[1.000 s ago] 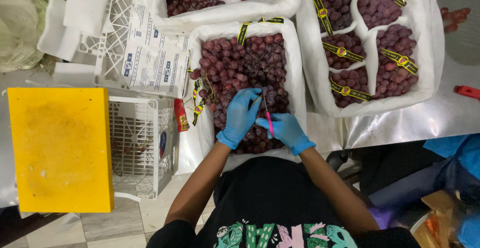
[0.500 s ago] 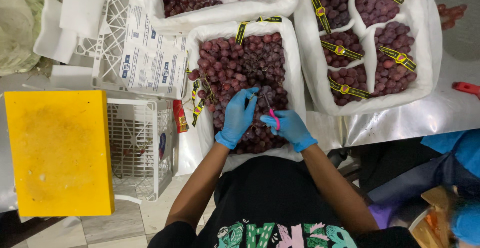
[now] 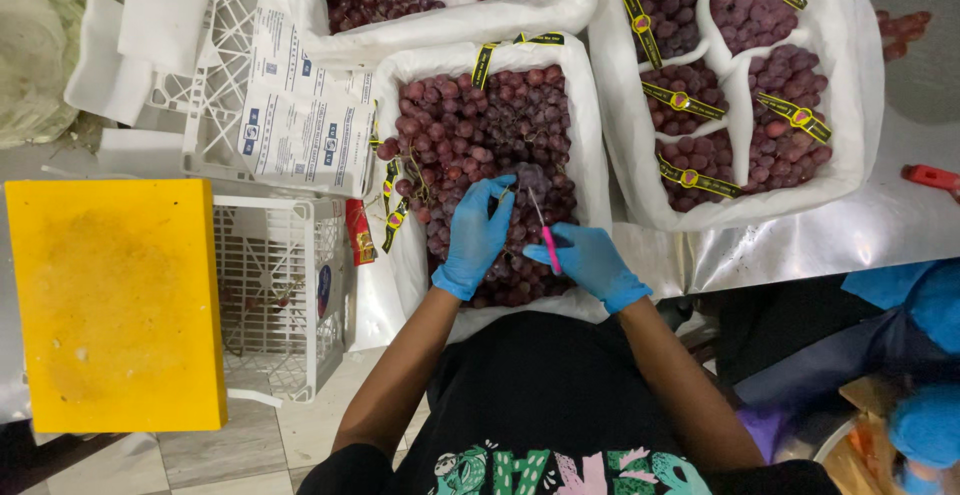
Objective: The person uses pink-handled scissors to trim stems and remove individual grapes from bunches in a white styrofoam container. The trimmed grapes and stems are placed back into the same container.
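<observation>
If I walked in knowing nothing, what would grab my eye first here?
Most likely the two blue-gloved hands in the middle: the left hand rests on a heap of red grapes in a white-lined box, while the right hand holds small pink-handled scissors against a bunch. Next, the bright yellow board at left, lying across a white plastic crate. At upper right, another lined box holds grape bunches wrapped in yellow bands.

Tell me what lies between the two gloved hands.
Head view: between left hand and right hand, red grapes and small pink-handled scissors held by the right.
</observation>
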